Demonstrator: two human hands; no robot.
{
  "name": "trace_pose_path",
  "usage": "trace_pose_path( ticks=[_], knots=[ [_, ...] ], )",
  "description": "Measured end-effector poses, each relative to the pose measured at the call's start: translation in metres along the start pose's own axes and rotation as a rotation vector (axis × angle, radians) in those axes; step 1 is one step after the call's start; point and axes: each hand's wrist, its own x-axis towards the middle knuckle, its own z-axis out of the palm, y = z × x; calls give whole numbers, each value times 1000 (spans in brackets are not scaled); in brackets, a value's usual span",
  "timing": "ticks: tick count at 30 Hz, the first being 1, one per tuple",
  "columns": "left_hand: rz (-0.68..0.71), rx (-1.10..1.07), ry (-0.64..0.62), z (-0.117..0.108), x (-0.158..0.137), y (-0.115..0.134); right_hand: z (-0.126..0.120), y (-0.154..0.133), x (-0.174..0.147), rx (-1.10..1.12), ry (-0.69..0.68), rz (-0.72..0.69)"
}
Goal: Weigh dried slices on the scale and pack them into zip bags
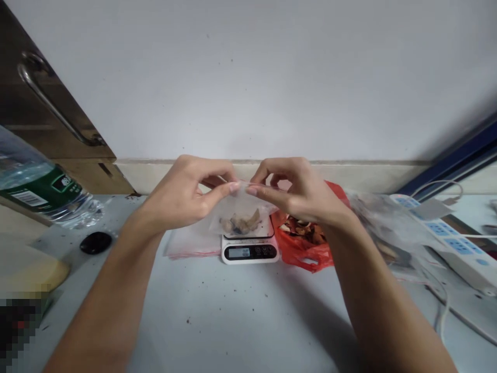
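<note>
Both hands pinch the top edge of a small clear zip bag (pixel 243 207) with pale brown dried pieces at its bottom. My left hand (pixel 194 189) grips the edge between thumb and fingers, and my right hand (pixel 297 189) does the same just beside it. The bag hangs over a white digital scale (pixel 250 253) whose display reads 0.0. To the scale's left lies a stack of flat clear bags (pixel 192 241) with red edges. On the right, partly behind my right wrist, an open red plastic bag (pixel 306 254) holds dried brown slices.
A water bottle (pixel 50 186) with a green label and a black oval object (pixel 96 242) are at left. Filled clear bags (pixel 388 223), a white power strip (pixel 458 248) and cables lie at right. The wall (pixel 248 77) rises behind; dark crumbs dot the table (pixel 233 321).
</note>
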Motion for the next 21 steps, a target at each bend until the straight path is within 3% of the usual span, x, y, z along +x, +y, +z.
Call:
trace_pose_path(
  ticks=[7,14,18,21],
  knots=[
    [-28,35,29,-12,-4,-14,-26,21,-7,-90,-17,89],
    [-11,43,35,-8,3,-6,-37,22,-9,-245,-7,82],
    [-27,-2,120,-7,3,-3,-39,17,-12,-194,72,94],
    [0,-44,188,-4,3,-4,-38,10,-14,-168,55,63]
  ],
)
